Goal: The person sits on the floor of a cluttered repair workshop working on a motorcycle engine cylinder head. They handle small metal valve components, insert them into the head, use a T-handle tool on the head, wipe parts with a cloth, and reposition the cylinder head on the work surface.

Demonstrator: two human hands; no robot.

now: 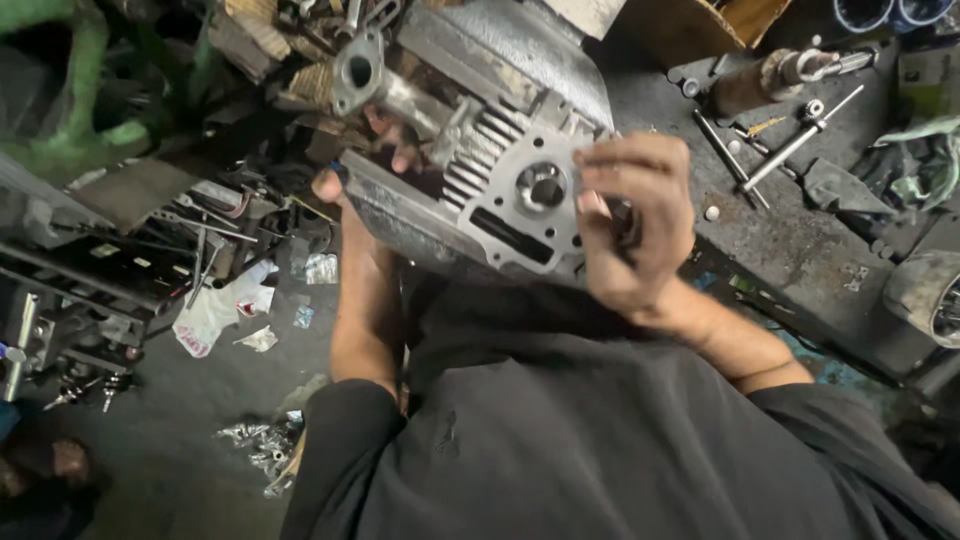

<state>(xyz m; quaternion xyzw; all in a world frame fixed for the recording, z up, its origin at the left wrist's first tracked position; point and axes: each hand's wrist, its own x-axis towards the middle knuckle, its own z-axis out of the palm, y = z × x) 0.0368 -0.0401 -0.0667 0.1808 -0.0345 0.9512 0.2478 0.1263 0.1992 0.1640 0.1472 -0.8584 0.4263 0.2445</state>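
Head view: one finned engine cylinder head (500,190), two hands on it.
Left hand (375,150) grips underneath; right hand (635,225) curled tight round its edge.

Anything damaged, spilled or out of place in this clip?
No damage shows on the finned engine part held in the left hand and right hand. Only oddity: small metal parts and crumpled paper lie scattered on the floor.

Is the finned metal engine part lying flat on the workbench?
No: the finned metal engine part is held up off the bench, with the left hand gripping its far side and the right hand at its near face.
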